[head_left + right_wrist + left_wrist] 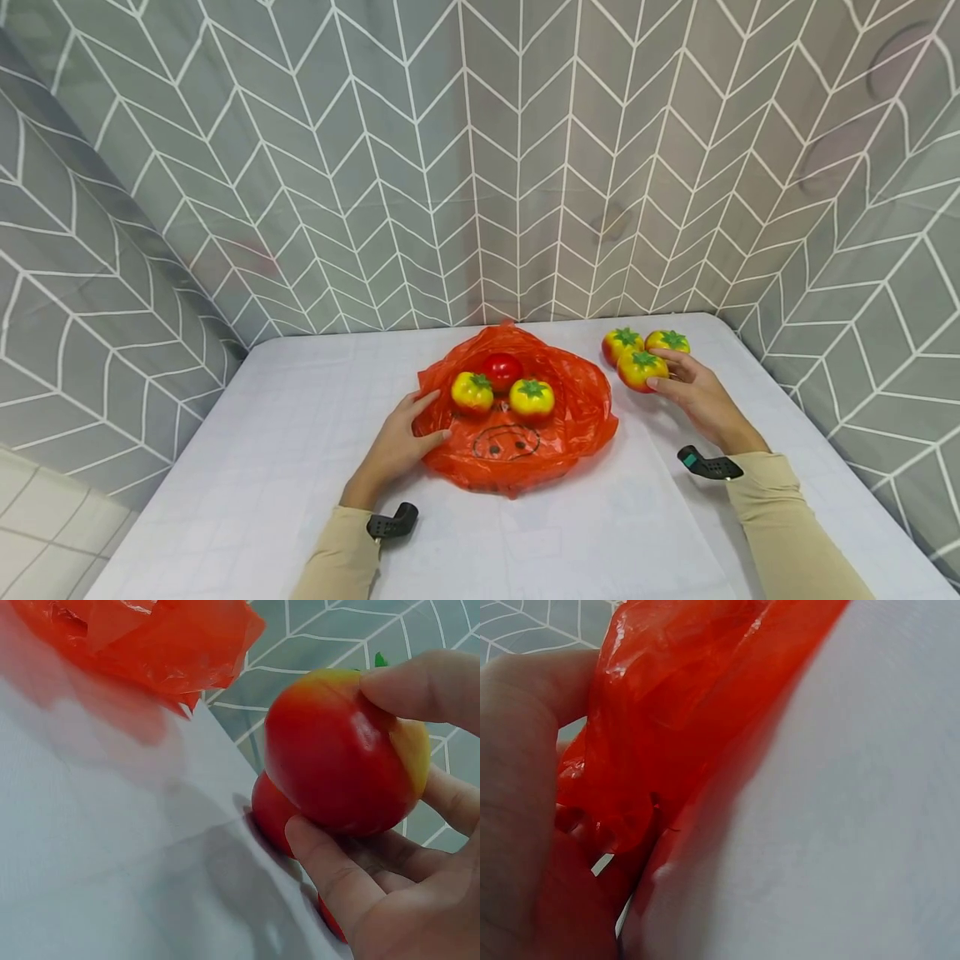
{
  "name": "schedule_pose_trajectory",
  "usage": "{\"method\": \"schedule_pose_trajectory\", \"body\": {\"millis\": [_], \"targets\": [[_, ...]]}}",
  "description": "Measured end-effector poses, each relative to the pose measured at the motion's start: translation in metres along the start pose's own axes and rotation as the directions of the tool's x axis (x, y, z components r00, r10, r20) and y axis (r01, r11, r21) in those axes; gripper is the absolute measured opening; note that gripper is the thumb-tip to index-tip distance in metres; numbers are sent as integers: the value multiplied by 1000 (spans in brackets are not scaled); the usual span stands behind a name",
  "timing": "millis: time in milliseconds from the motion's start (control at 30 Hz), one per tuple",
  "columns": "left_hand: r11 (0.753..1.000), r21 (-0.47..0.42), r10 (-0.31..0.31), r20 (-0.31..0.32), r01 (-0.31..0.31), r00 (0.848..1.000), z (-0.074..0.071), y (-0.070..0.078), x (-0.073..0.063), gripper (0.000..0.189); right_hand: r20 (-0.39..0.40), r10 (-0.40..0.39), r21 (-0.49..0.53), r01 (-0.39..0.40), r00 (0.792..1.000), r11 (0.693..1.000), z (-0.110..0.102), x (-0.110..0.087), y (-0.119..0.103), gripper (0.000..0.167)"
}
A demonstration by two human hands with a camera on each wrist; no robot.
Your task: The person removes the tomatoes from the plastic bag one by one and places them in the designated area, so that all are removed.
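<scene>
My right hand (701, 400) grips a red-and-yellow toy tomato (641, 371) with a green leafy top, thumb on one side and fingers on the other. In the right wrist view this tomato (341, 754) is tilted, its red underside facing the camera. Two similar tomatoes, one at the left (621, 344) and one at the right (667, 340), sit just behind it. My left hand (397, 442) holds the left edge of a red plastic bag (562, 446), with thumb and fingers around the film (682, 697). Two tomatoes, leaf side up, and a round red one (502, 371) lie on the bag's spread middle.
A white cloth covers the table (300, 400). Grey curtains (487, 167) with a white zigzag pattern hang behind it and at both sides. Black wrist cameras, left (393, 522) and right (708, 464), are strapped on. Pale floor tiles (45, 508) show at lower left.
</scene>
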State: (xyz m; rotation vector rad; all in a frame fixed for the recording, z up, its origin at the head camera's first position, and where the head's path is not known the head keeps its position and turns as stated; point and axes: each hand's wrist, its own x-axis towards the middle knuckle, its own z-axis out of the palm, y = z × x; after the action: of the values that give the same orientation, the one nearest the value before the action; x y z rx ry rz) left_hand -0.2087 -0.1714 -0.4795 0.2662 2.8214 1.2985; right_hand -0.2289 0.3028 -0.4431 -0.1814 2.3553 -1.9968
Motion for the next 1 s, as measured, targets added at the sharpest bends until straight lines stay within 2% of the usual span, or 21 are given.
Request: {"method": "schedule_pose_trajectory", "body": {"millis": [467, 767, 1000], "targets": [[1000, -5, 23, -2, -23, 1000, -1, 0, 0, 72, -3, 17, -122, -17, 1000, 992, 0, 4, 4, 69], [1000, -8, 29, -5, -29, 1000, 0, 0, 0, 71, 8, 9, -145, -7, 1000, 989, 1, 7, 8, 69], [1000, 3, 22, 0, -22, 1000, 0, 0, 1, 71, 23, 38, -242, -31, 999, 970, 1, 5, 10, 69]]}}
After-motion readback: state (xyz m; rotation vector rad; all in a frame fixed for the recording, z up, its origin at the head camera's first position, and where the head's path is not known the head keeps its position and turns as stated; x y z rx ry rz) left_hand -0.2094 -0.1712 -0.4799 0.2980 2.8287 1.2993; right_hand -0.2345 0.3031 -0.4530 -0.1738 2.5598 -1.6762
